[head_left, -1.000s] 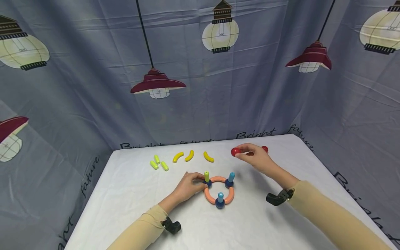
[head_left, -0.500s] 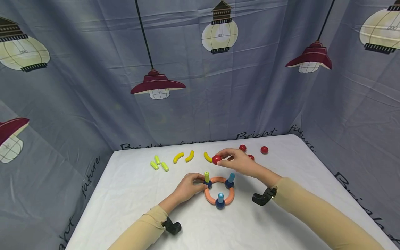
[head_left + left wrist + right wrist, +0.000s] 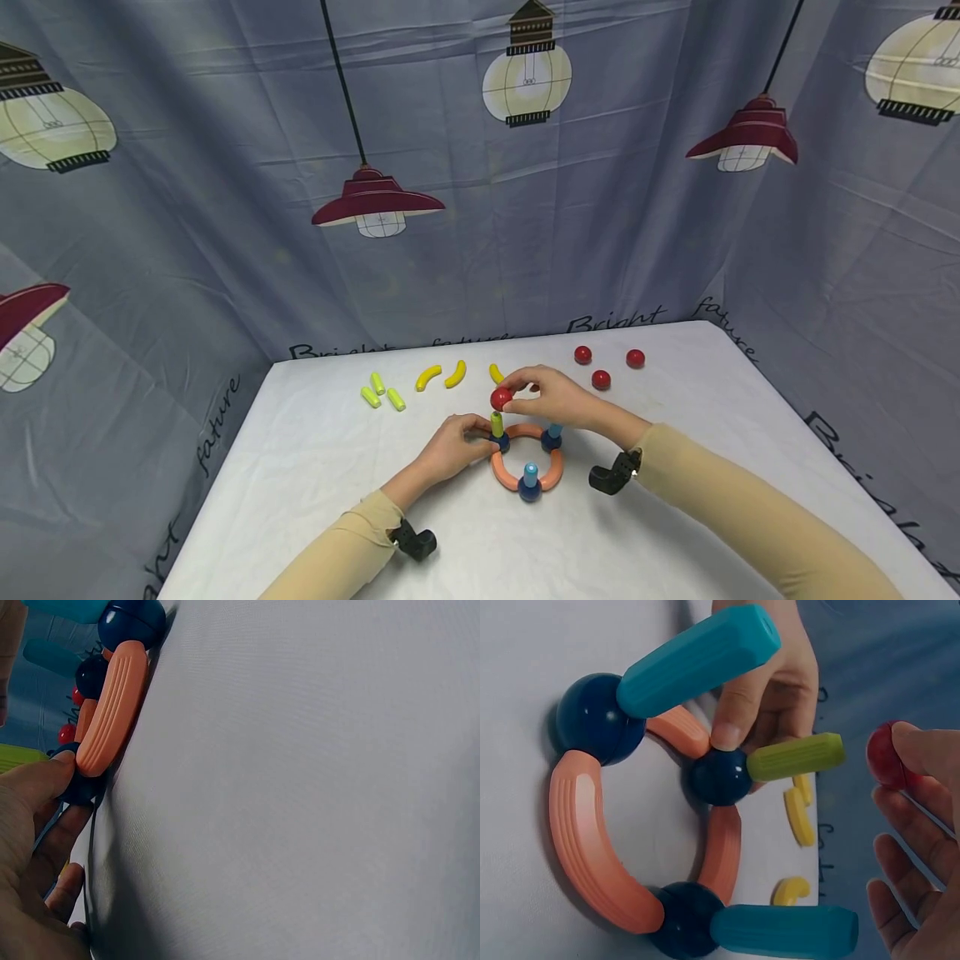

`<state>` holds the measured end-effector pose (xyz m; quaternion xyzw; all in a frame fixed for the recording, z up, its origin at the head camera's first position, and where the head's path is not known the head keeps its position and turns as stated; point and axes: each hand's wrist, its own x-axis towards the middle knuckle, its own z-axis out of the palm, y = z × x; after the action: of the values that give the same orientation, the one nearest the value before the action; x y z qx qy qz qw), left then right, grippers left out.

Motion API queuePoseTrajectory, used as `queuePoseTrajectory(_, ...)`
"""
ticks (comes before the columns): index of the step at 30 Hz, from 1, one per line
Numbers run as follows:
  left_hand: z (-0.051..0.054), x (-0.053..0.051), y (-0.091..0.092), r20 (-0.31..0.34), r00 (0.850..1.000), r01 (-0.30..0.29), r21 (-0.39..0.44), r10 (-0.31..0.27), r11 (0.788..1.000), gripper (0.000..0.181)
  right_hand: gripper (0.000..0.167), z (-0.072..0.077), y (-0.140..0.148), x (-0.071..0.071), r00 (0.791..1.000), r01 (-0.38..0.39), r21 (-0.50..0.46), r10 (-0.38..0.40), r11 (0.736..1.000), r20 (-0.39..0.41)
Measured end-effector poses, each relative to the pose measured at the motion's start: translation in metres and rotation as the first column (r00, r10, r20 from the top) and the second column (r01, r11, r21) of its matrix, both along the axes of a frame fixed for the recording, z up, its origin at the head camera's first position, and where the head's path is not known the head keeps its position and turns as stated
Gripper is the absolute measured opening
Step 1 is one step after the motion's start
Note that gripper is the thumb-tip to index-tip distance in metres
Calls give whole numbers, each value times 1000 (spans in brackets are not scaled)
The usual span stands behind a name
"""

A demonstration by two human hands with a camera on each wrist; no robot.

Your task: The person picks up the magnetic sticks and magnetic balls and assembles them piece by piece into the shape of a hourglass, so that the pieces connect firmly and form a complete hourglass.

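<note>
Just above the lime rod (image 3: 497,424), a red ball (image 3: 501,399) hangs in the right hand (image 3: 555,396)

And look at that pinch: thumb and finger tight on the red ball, the other fingers bent and apart, holding nothing. The right-wrist view shows a small gap between ball and rod tip, no contact! Across from it, the left hand (image 3: 455,447) has thumb and fingers closed on the dark blue ball (image 3: 498,442) at the rod's foot. That foot is one joint in a ring of orange curved pieces (image 3: 501,473), flat on the white counter (image 3: 300,467). Two blue rods (image 3: 530,475) rise from the other joints, the far one partly covered by the right hand. Well in from the side edges sits the ring, with wide white surface towards the left edge; on the right, the sleeve (image 3: 735,500) cuts across. Busier near the far edge: three loose lime pieces (image 3: 370,397), then three yellow pieces (image 3: 454,374), one partly behind the right hand, then three spare red balls (image 3: 601,380), set apart. Beyond that edge, curtain (image 3: 465,275)!
</note>
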<state>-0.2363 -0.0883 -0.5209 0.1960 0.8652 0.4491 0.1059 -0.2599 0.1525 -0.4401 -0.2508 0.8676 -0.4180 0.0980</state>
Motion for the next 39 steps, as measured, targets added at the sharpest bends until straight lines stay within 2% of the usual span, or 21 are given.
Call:
queuePoseTrajectory(12, 0, -1, -1, -18, 1000, 16, 17, -16, 1000, 31, 33, -5, -7, 1, 1000, -18, 63, 19, 998, -2)
queuePoseTrajectory(29, 1, 0, -1, -8, 1000, 4, 17, -4, 1000, 31, 40, -4, -6, 2, 999, -45, 60, 44, 997, 20)
queuePoseTrajectory(34, 1, 1, -2, 0, 1000, 10, 20, -10, 1000, 32, 43, -4, 0, 3, 1000, -30, 46, 29, 999, 10)
queuePoseTrajectory(39, 0, 2, -2, -1, 1000, 11, 25, -11, 1000, 31, 42, -4, 15, 2, 1000, 21, 34, -21, 999, -1)
